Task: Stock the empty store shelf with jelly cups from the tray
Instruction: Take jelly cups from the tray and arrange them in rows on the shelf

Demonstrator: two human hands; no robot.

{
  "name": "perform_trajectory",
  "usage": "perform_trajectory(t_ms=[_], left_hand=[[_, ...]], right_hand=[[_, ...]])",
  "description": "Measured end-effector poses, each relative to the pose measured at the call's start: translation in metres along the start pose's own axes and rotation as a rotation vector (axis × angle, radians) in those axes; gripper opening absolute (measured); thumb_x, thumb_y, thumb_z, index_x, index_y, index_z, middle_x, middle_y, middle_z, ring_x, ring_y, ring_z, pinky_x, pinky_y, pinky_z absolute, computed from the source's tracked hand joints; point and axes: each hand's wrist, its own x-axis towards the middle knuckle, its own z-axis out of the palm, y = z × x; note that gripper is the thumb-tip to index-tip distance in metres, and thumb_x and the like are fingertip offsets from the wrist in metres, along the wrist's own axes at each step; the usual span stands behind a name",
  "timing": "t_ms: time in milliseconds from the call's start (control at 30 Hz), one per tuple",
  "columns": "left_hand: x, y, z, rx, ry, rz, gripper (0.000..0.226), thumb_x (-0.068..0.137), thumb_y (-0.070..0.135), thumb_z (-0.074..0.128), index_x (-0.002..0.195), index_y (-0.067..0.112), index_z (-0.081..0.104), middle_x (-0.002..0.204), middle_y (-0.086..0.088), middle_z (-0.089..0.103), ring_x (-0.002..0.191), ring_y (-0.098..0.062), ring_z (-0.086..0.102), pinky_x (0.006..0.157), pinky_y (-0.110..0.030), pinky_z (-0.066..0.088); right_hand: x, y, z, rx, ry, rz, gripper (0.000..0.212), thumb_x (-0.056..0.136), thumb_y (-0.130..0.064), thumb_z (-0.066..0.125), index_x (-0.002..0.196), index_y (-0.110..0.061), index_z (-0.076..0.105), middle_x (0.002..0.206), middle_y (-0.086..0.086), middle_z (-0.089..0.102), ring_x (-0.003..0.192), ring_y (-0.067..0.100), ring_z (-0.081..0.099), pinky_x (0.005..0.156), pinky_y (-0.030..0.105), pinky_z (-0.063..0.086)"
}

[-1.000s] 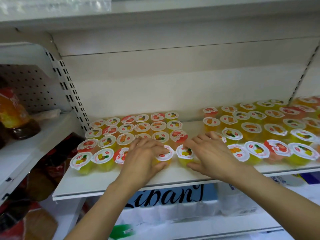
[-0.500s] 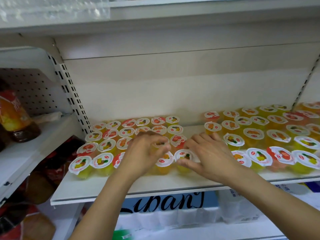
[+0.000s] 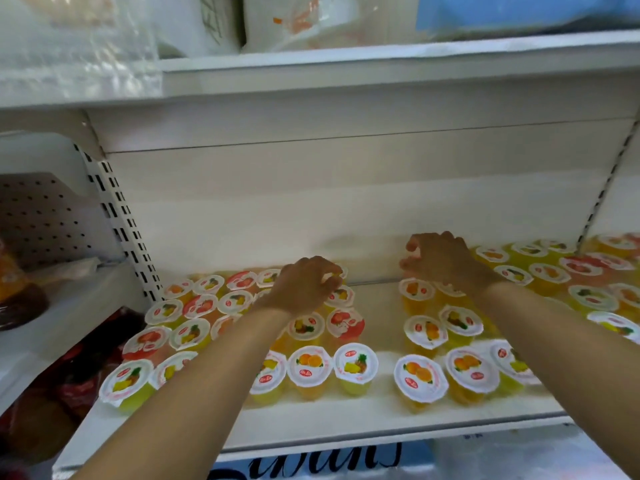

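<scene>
- Both of the person's arms reach deep over the white metal store shelf (image 3: 381, 415), toward its back edge.
- The left hand (image 3: 304, 289) hangs with fingers curled at the rear of the left block of small clear plastic jelly cups with white fruit-printed foil lids (image 3: 313, 367); the fingertips seem to pinch a back-row cup, though blur keeps me from being sure.
- The right hand (image 3: 440, 259) is curled too, thumb and fingers drawn together at the back corner of the right block of cups; I cannot tell what it pinches.
- A bare strip of shelf runs between the two blocks.
- A white slotted upright (image 3: 121, 230) stands at the left.
</scene>
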Motion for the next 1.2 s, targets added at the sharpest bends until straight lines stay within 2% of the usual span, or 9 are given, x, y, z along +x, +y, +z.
perform_trajectory(t_ms=[133,300,400,533,667,833,1033,1200], left_hand=[[0.014,-0.004,0.011,0.04,-0.013,-0.006,0.036,0.099,0.042,0.043,0.127,0.029,0.061,0.136,0.007,0.055,0.123,-0.017,0.051,0.105,-0.038,0.036],[0.018,-0.01,0.018,0.051,0.004,-0.002,0.035,0.099,0.043,0.042,0.124,0.029,0.063,0.133,0.007,0.059,0.119,-0.016,0.054,0.103,-0.036,0.034],[0.018,-0.014,0.022,-0.007,0.022,-0.022,0.035,0.098,0.045,0.044,0.121,0.029,0.065,0.13,0.008,0.06,0.116,-0.017,0.055,0.104,-0.037,0.036],[0.019,-0.014,0.02,-0.064,0.025,-0.056,0.032,0.098,0.042,0.046,0.118,0.026,0.066,0.127,0.006,0.061,0.112,-0.017,0.057,0.102,-0.037,0.039],[0.021,-0.012,0.019,-0.07,0.03,-0.063,0.033,0.098,0.04,0.048,0.117,0.022,0.067,0.123,0.004,0.063,0.106,-0.019,0.06,0.095,-0.036,0.045],[0.023,-0.014,0.021,-0.066,0.03,-0.079,0.034,0.097,0.042,0.048,0.118,0.024,0.067,0.121,0.005,0.064,0.102,-0.018,0.061,0.09,-0.037,0.05],[0.022,-0.011,0.017,-0.056,0.021,-0.077,0.031,0.098,0.04,0.048,0.116,0.025,0.067,0.124,0.005,0.063,0.105,-0.018,0.06,0.093,-0.036,0.047],[0.01,-0.005,0.011,-0.135,0.077,-0.048,0.03,0.096,0.043,0.05,0.116,0.029,0.068,0.126,0.007,0.062,0.108,-0.015,0.06,0.095,-0.033,0.045]], right_hand=[[0.021,0.005,0.009,0.064,-0.075,0.056,0.049,0.084,-0.048,0.059,0.125,-0.021,0.053,0.124,0.005,0.06,0.111,0.028,0.055,0.091,0.035,0.041],[0.03,0.007,0.017,0.063,-0.055,0.033,0.038,0.077,-0.041,0.066,0.107,-0.019,0.06,0.103,0.003,0.066,0.091,0.024,0.061,0.08,0.031,0.047],[0.031,0.005,0.015,0.105,-0.059,0.034,0.037,0.075,-0.037,0.07,0.105,-0.017,0.06,0.096,0.003,0.065,0.082,0.021,0.06,0.071,0.028,0.046],[0.029,-0.014,0.017,0.123,-0.049,-0.032,0.037,0.075,-0.037,0.071,0.106,-0.017,0.062,0.1,0.002,0.065,0.086,0.021,0.061,0.073,0.028,0.047],[0.026,-0.043,0.019,0.169,-0.107,-0.158,0.035,0.074,-0.028,0.073,0.106,-0.014,0.066,0.105,0.001,0.066,0.093,0.02,0.063,0.076,0.026,0.046],[0.027,-0.063,0.028,0.235,-0.1,-0.24,0.038,0.071,-0.025,0.075,0.107,-0.02,0.065,0.105,-0.005,0.067,0.093,0.016,0.062,0.074,0.022,0.043],[0.026,-0.062,0.032,0.225,-0.058,-0.251,0.032,0.074,-0.036,0.073,0.103,-0.023,0.066,0.101,-0.006,0.067,0.093,0.017,0.063,0.079,0.028,0.049],[0.015,-0.045,0.016,0.189,-0.049,-0.247,0.042,0.084,-0.049,0.065,0.117,-0.024,0.063,0.12,-0.005,0.063,0.104,0.017,0.06,0.089,0.033,0.044]])
